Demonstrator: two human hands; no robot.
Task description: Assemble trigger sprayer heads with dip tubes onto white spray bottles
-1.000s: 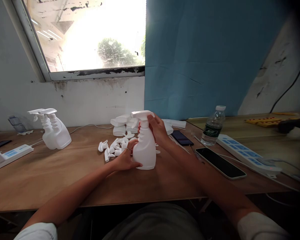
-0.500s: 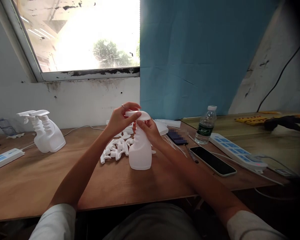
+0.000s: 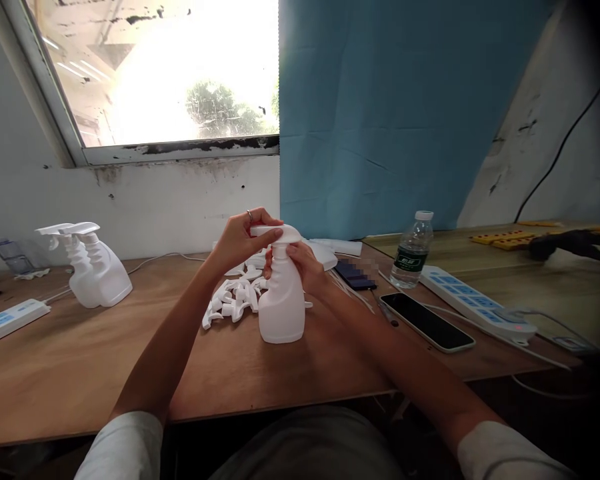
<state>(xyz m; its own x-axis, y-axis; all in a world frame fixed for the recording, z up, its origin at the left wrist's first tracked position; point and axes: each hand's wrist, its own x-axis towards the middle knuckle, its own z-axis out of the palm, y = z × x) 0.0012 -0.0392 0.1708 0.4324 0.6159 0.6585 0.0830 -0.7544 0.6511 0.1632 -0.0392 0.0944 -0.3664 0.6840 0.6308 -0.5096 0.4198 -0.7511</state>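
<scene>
A white spray bottle (image 3: 281,308) stands upright on the brown table in front of me, its white trigger sprayer head (image 3: 289,233) at the neck. My left hand (image 3: 245,237), with a ring on one finger, is closed around the sprayer head, thumb on the near side and fingers over the top. Just below, my right hand (image 3: 305,263) grips the bottle's neck from the right, with fingertips showing on its left side. Behind the bottle lies a pile of loose white trigger sprayer parts (image 3: 237,297), partly hidden by my hands and the bottle.
Two white spray bottles (image 3: 105,277) with sprayer heads stand at the left, near a power strip (image 3: 15,320). On the right are a water bottle (image 3: 411,257), a phone (image 3: 427,322), a dark blue object (image 3: 354,273) and another power strip (image 3: 473,300) with cables.
My right hand has shifted slightly lower on the bottle's neck, and more of the neck under the sprayer head shows. My left hand stays on the head; the bottle stands in place.
</scene>
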